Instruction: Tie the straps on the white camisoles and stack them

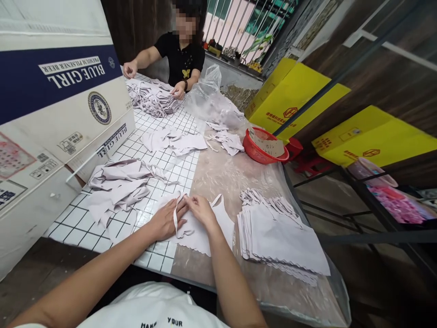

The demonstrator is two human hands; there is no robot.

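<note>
Left of hands (170, 217), "BLUE GIRL" box (64, 118).

Two own hands (170, 219), one co-worker (178, 61), one window (249, 27)

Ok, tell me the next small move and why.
Probably slide the left hand out from under the thin strap and lay that strap on the camisole: it loops across that hand, and the right hand is close enough to guide it.

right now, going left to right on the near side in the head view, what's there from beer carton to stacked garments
Blue Girl beer carton, crumpled fabric pile, left hand, right hand, stacked scallop-edged garments
</note>
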